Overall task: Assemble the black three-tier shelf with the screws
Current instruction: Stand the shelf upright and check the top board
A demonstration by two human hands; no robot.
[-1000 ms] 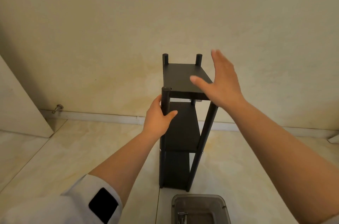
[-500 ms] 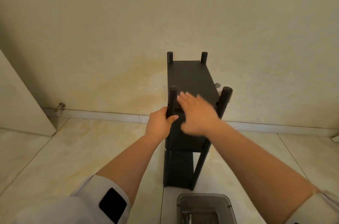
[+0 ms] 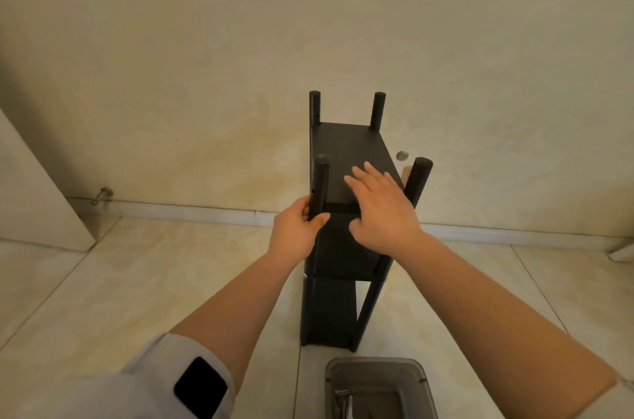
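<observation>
On the floor, grey bin holding metal hardware, left hand fingers clamped on shelf post, right hand fingers apart.

Nothing legible anywhere — no text, no labels.

Grey plastic bin: cut off by the lower picture edge; only its far rim and part of the inside show.
Metal parts in the bin: too small and dim to name.
Black shelf: near edge of the top board hidden under the right hand; the near-left post's middle hidden inside the left hand.
Small round fitting on the wall: too small to identify.
Pale piece beside the near-right post: mostly hidden, kind unclear.
White sleeve: cut off at the lower edge.
</observation>
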